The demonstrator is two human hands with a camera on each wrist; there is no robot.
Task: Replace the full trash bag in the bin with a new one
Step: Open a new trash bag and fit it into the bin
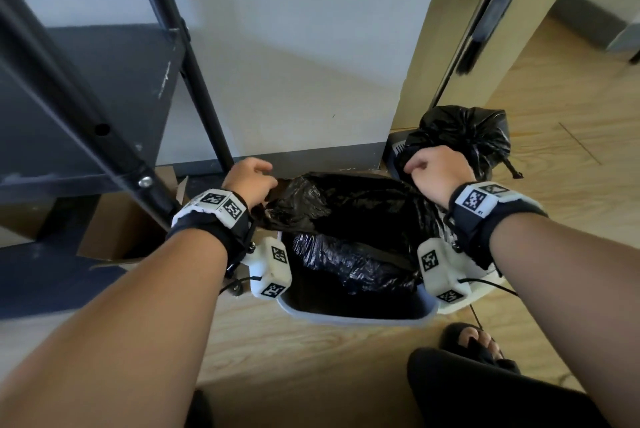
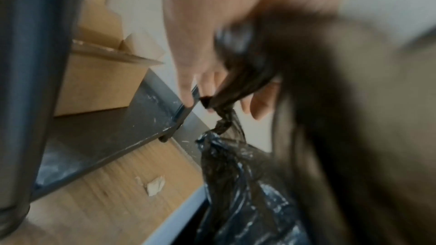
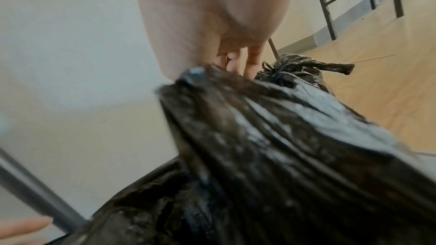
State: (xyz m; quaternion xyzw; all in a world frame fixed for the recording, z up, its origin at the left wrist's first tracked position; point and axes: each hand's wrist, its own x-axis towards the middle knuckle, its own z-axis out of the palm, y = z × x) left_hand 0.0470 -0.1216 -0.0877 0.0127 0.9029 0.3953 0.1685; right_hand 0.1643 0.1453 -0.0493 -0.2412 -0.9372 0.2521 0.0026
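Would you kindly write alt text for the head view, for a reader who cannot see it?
Two bare hands, left hand and right hand, each grip an edge of a black trash bag stretched over a pale bin on a wooden floor. A tied full bag sits behind the right hand, a cardboard box to the left.

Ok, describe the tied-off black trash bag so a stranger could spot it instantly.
Start at the pale grey plastic bin on the wooden floor. Behind its far right corner, beyond the right hand, sits the full black plastic bag. Unlike the loose black liner both hands hold over the bin, its neck is knotted shut.
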